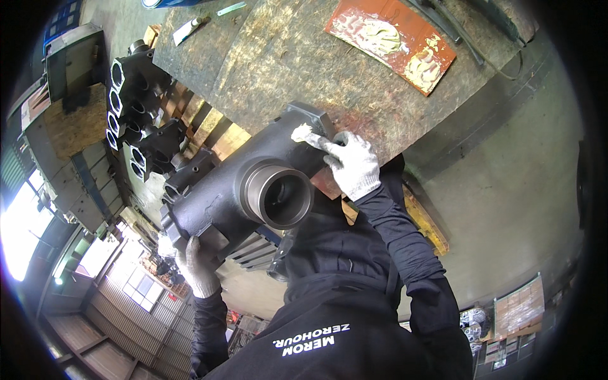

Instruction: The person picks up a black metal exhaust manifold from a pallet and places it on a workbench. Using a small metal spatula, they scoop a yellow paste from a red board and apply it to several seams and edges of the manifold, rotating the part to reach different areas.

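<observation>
A large black cast pipe fitting (218, 183) lies slantwise before me, one end at the near edge of the worktable. Its round machined branch opening (278, 196) faces up toward me. My left hand (197, 269), in a white work glove, grips the flanged lower-left end; the fingertips are partly hidden behind it. Over the far end, my gloved right hand (354, 164) is closed around a short pale putty spatula (314, 140). A lump of cream-coloured putty (301, 132) sits at the spatula's tip, against or just above the black surface; contact cannot be made out.
On the worn worktable (266, 57) lie an orange board (354, 16) smeared with putty, a tube (187, 30) and a light green spatula (231, 9). Several black castings (142, 79) stand at left beside wooden pallets (218, 130). Dark bars (453, 25) rest at the far right corner.
</observation>
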Tool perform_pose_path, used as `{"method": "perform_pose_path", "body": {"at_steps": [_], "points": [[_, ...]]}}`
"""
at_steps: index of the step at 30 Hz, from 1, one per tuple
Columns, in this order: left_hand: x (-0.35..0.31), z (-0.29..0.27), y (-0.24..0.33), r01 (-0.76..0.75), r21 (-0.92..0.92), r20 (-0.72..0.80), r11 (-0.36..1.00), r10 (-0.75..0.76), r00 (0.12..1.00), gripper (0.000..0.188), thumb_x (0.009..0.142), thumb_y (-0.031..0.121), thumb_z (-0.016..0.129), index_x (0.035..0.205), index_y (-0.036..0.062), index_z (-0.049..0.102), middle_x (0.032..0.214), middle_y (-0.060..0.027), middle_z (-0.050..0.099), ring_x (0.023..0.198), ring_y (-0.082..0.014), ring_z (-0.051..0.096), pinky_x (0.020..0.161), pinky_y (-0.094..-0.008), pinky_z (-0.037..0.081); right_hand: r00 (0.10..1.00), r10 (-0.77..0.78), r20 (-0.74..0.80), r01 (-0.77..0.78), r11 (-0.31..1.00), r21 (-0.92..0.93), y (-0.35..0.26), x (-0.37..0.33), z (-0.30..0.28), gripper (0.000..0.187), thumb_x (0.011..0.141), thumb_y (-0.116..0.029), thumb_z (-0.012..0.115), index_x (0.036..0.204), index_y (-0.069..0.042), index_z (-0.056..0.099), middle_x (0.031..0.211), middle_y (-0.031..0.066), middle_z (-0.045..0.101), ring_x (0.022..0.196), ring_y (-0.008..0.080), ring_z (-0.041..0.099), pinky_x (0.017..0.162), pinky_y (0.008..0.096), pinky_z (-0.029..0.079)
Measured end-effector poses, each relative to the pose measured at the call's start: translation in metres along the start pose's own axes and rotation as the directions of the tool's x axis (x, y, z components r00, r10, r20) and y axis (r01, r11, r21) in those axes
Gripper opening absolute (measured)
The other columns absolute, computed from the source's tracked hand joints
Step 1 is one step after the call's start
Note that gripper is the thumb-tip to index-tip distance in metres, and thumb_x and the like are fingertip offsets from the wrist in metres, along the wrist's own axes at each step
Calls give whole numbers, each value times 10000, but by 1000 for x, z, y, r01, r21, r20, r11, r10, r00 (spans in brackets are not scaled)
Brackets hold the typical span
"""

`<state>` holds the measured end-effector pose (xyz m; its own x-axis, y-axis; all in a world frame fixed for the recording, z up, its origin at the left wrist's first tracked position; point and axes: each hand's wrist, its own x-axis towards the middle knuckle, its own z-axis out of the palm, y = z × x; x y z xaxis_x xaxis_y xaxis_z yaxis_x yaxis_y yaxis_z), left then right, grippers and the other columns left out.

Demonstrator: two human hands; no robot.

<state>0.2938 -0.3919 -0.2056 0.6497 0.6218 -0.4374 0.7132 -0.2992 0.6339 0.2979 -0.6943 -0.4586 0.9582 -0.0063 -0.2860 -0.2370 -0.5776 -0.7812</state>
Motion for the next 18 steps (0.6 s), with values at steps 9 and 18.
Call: {"method": "perform_pose_path", "body": {"at_steps": [9,18], "points": [[-3,5,4,-22,-38,45,999,23,999,369,944,219,684,1267,50,627,1177,-74,687,1061,-217,672,957,-377,523,992,125,-34,-124,992,19,-1,-1,-5,426,830,-188,801,1235,-317,764,1012,65,645,958,292,649,848,415,543],[-4,9,5,-35,-17,8,999,35,999,313,952,213,674,1203,33,625,1082,-45,660,977,-172,641,890,-336,508,999,40,28,-42,996,80,-17,-3,1,502,831,-185,791,1302,-348,729,985,61,631,918,286,653,818,411,549]]}}
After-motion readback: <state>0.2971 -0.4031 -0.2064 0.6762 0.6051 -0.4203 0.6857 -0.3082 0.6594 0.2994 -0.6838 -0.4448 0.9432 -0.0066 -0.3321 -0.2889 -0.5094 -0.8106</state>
